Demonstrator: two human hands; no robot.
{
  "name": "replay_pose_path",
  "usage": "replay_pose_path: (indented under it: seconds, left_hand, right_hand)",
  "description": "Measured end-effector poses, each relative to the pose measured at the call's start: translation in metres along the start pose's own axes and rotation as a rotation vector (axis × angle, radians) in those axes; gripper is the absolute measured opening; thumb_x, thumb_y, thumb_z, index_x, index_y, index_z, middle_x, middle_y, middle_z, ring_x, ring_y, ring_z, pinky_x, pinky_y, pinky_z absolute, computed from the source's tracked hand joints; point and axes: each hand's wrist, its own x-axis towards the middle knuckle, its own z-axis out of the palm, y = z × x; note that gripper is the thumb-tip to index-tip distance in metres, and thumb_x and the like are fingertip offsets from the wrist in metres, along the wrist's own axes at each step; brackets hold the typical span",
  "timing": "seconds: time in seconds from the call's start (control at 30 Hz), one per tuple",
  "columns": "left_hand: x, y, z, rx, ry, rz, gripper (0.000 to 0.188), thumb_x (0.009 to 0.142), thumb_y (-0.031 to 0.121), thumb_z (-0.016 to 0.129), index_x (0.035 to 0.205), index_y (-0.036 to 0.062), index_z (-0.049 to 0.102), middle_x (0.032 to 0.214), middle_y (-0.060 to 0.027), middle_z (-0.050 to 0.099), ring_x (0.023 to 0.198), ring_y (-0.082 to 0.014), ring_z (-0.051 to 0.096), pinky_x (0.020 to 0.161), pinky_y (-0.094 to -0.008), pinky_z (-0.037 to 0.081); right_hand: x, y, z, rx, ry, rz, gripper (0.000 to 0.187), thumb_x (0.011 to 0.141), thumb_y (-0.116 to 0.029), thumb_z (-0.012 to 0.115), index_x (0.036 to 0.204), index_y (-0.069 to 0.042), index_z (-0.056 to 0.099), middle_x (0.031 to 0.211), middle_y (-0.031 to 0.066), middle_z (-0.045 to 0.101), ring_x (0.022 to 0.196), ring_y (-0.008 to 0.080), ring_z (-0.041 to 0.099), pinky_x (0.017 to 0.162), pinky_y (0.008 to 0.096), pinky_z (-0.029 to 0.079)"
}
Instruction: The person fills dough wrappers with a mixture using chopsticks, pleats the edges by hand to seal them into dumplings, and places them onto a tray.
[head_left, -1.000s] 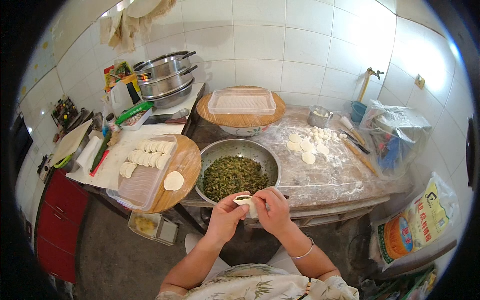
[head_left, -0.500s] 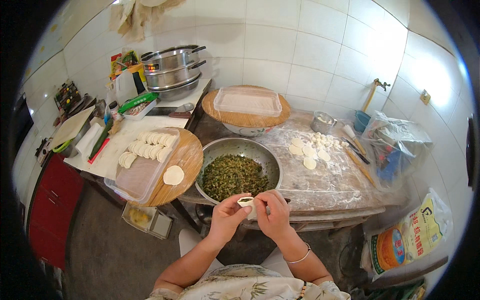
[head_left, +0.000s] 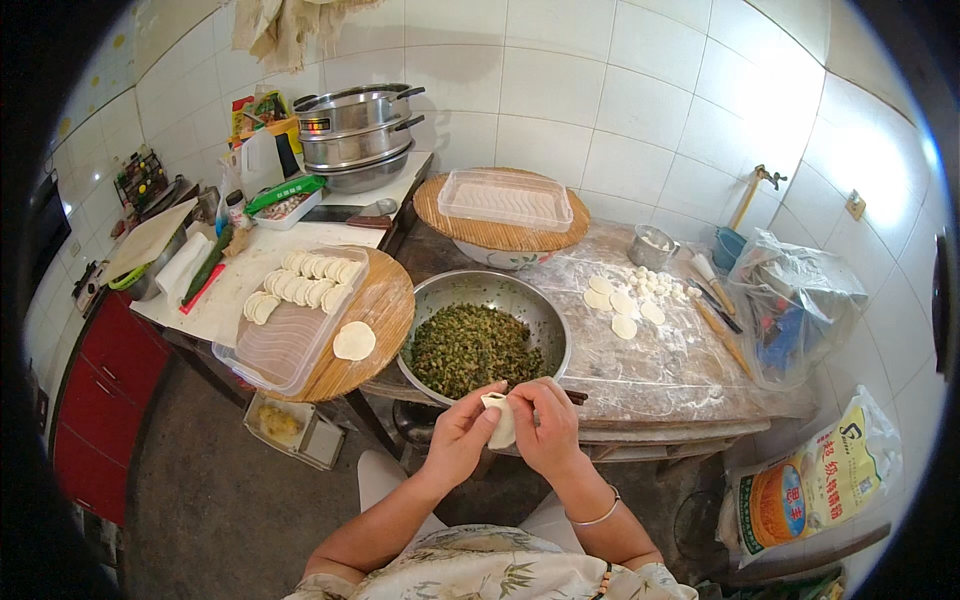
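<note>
Both my hands pinch one dumpling (head_left: 502, 428) just in front of the steel bowl's near rim. My left hand (head_left: 460, 437) grips its left side with thumb and fingers, and my right hand (head_left: 545, 430) presses its upper edge. Dark thin sticks (head_left: 577, 397) jut out behind the right hand; whether it touches them is hidden. Chopped green filling (head_left: 475, 345) fills much of the steel bowl (head_left: 556, 318). To the left, folded dumplings (head_left: 312, 280) stand in rows in a clear plastic tray (head_left: 262, 350). A single round wrapper (head_left: 354, 341) lies on the round wooden board (head_left: 395, 300) beside it.
On the floured table (head_left: 660, 375) to the right are flat wrappers (head_left: 622, 303), dough pieces (head_left: 655, 283), a steel cup (head_left: 652, 246) and a rolling pin (head_left: 724, 340). Steamer pots (head_left: 360, 130) stand back left. A flour sack (head_left: 815, 480) leans at the right.
The dumpling's top opening has narrowed as my fingers pinch its edges together. My whole view has shifted slightly, while the things on the tables stay put.
</note>
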Motion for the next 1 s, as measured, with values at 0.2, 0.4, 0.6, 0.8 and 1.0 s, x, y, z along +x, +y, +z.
replay_pose_path:
  seconds: [0.2, 0.4, 0.6, 0.8, 1.0]
  left_hand:
    - [-0.001, -0.001, 0.003, -0.02, 0.03, 0.063, 0.034, 0.095, 0.011, 0.05, 0.128, 0.0016, 0.048, 0.104, -0.0035, 0.058, 0.091, -0.0069, 0.054, 0.079, -0.0221, 0.045]
    - [-0.005, -0.003, -0.002, 0.067, 0.012, 0.099, 0.037, 0.092, 0.007, 0.054, 0.128, 0.0015, 0.048, 0.106, -0.0033, 0.058, 0.091, -0.0075, 0.054, 0.08, -0.0227, 0.045]
    - [-0.006, -0.004, -0.002, -0.019, -0.1, 0.012, 0.042, 0.088, 0.003, 0.06, 0.128, -0.0002, 0.047, 0.109, -0.0024, 0.057, 0.096, -0.0078, 0.054, 0.082, -0.0231, 0.045]
    - [-0.006, -0.006, -0.002, 0.029, -0.078, 0.057, 0.04, 0.088, 0.002, 0.06, 0.126, -0.001, 0.049, 0.112, -0.003, 0.057, 0.099, -0.0077, 0.053, 0.085, -0.023, 0.044]
    - [-0.008, -0.014, -0.002, 0.114, -0.055, 0.075, 0.04, 0.087, 0.003, 0.059, 0.127, 0.0003, 0.049, 0.112, -0.0029, 0.057, 0.098, -0.0075, 0.053, 0.082, -0.0229, 0.045]
  right_hand:
    - [0.003, -0.005, -0.002, 0.067, -0.014, 0.019, 0.007, 0.082, -0.002, 0.059, 0.088, 0.001, 0.061, 0.08, 0.0137, 0.06, 0.069, 0.0278, 0.059, 0.06, 0.0349, 0.047]
    - [-0.001, -0.005, -0.001, 0.068, -0.057, 0.068, 0.005, 0.08, -0.002, 0.062, 0.085, 0.0, 0.063, 0.078, 0.0117, 0.061, 0.065, 0.0241, 0.059, 0.057, 0.0318, 0.048]
    - [-0.004, -0.001, 0.0, 0.013, 0.015, -0.027, 0.006, 0.08, -0.001, 0.062, 0.086, -0.001, 0.064, 0.079, 0.0118, 0.061, 0.067, 0.0244, 0.06, 0.057, 0.0314, 0.048]
    - [-0.003, -0.007, -0.002, 0.067, -0.053, -0.01, 0.012, 0.079, -0.003, 0.062, 0.09, 0.001, 0.063, 0.081, 0.0127, 0.06, 0.072, 0.0284, 0.059, 0.064, 0.0365, 0.048]
    - [-0.007, -0.006, -0.002, 0.011, -0.003, -0.046, 0.009, 0.079, -0.002, 0.062, 0.087, -0.001, 0.063, 0.081, 0.0118, 0.06, 0.069, 0.0269, 0.059, 0.062, 0.0339, 0.048]
